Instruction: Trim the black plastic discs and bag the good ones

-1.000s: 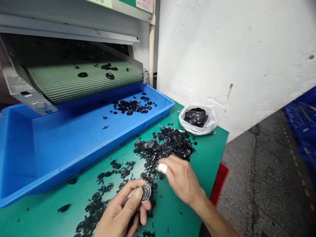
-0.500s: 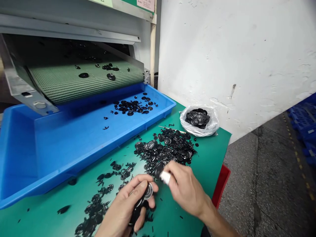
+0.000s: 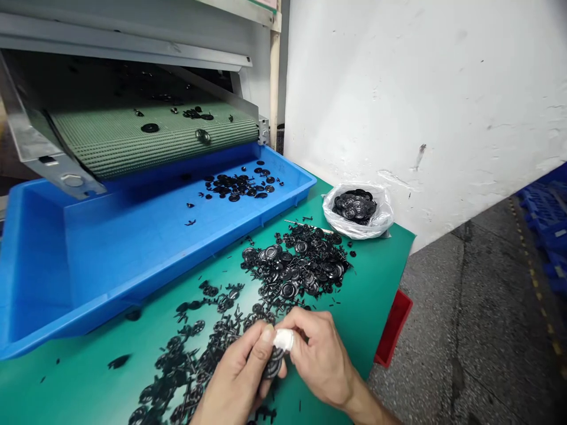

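My left hand (image 3: 245, 372) is closed around a small stack of round black plastic discs (image 3: 273, 363) with raised rings. Against the top of that stack my right hand (image 3: 321, 354) is pinched, its thumb wrapped in white tape and touching the left thumb; the fingers partly cover what lies between them. Just beyond both hands spreads a heap of black discs and small branched plastic bits (image 3: 301, 265) on the green tabletop (image 3: 354, 307). More loose black parts (image 3: 177, 366) lie around and left of my left hand.
A ribbed green conveyor belt (image 3: 155, 147) carrying some black parts ends above a blue tray (image 3: 128, 248) with more parts. At the table's far corner stands a clear plastic bag (image 3: 383, 215) of black discs. Below the right edge is a red bin (image 3: 394, 324); a white wall (image 3: 398, 88) rises behind.
My right hand has moved left and toward me from the heap, bringing a dark disc to the stack in my left hand. The left hand has turned slightly and shifted right.
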Demonstrator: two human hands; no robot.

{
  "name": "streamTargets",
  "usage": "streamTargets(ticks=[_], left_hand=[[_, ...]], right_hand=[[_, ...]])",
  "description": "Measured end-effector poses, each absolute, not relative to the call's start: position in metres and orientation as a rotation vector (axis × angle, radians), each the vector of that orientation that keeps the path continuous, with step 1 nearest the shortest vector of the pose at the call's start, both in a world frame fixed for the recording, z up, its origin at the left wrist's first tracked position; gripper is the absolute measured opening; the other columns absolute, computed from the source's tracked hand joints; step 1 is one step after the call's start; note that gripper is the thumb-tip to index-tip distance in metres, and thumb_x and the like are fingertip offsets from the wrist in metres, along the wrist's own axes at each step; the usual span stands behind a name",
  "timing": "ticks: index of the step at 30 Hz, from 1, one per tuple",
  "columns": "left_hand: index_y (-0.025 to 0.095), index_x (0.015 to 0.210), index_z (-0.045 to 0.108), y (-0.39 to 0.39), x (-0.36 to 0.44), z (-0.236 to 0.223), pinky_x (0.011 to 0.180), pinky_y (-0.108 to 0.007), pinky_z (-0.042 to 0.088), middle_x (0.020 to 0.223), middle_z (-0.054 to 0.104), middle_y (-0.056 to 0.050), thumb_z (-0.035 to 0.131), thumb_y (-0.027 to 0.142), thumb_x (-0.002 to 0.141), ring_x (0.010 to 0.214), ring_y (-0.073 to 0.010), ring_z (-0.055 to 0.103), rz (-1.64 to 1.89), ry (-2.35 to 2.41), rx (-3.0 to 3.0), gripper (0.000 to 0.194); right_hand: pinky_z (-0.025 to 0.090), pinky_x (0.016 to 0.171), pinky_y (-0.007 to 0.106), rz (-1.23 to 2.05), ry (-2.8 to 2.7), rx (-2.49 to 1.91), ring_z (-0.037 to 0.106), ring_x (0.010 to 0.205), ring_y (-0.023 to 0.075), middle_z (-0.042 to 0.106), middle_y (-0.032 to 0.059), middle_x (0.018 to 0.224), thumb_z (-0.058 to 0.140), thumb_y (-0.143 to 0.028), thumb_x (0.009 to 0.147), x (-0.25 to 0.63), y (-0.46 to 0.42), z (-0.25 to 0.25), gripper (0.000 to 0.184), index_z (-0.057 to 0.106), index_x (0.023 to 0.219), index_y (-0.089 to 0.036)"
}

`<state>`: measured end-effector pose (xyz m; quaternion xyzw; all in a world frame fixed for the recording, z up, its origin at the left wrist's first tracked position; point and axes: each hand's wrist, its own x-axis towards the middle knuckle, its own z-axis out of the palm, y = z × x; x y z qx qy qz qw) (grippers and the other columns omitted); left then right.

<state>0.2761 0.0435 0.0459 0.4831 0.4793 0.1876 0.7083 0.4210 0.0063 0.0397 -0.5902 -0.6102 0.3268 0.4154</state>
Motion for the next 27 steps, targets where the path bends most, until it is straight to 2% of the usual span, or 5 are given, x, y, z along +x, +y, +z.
streamTargets(ticks=[8,12,16,22,27], left_hand=[[0.019,0.104,0.063,0.062,0.277,0.050,0.031,-0.013,0.032,0.065,0.066,0.000,0.067,0.048,0.082,0.038,-0.0058,0.042,0.541,0.954,0.714,0.036],[0.018,0.099,0.067,0.063,0.277,0.051,0.031,-0.013,0.038,0.076,0.070,-0.004,0.065,0.048,0.085,0.039,-0.0049,0.046,0.542,0.918,0.624,0.033],[0.019,0.084,0.070,0.065,0.275,0.052,0.034,-0.017,0.047,0.098,0.069,-0.006,0.080,0.039,0.072,0.077,-0.0210,0.069,0.614,0.958,0.550,0.026],[0.020,0.101,0.067,0.065,0.276,0.047,0.032,-0.010,0.029,0.078,0.066,-0.002,0.075,0.034,0.079,0.046,-0.0045,0.046,0.517,0.888,0.614,0.027],[0.015,0.076,0.063,0.055,0.281,0.046,0.034,-0.011,0.021,0.056,0.050,0.004,0.060,0.052,0.087,0.042,-0.0034,0.029,0.440,0.879,0.787,0.038]], right_hand=[[0.041,0.062,0.027,0.369,-2.000,-1.947,0.059,0.079,0.0181,0.059,0.0066,0.098,0.041,-0.006,0.089,0.445,0.040,0.042,0.041,0.056,0.125,-0.020],[0.038,0.056,0.027,0.348,-2.063,-2.054,0.056,0.070,0.0175,0.055,0.0053,0.093,0.046,-0.011,0.089,0.444,0.047,0.046,0.023,0.060,0.106,-0.018],[0.038,0.058,0.027,0.420,-1.991,-1.915,0.051,0.065,0.0142,0.052,0.0028,0.092,0.047,-0.008,0.086,0.448,0.040,0.048,0.017,0.057,0.095,-0.019],[0.043,0.066,0.025,0.426,-1.807,-1.537,0.054,0.075,0.0131,0.053,0.0032,0.090,0.040,-0.003,0.089,0.455,0.021,0.039,0.025,0.059,0.087,-0.019],[0.045,0.061,0.023,0.193,-1.758,-1.313,0.054,0.072,0.0125,0.055,0.0064,0.088,0.041,-0.001,0.091,0.444,0.004,0.034,0.028,0.064,0.088,-0.016]])
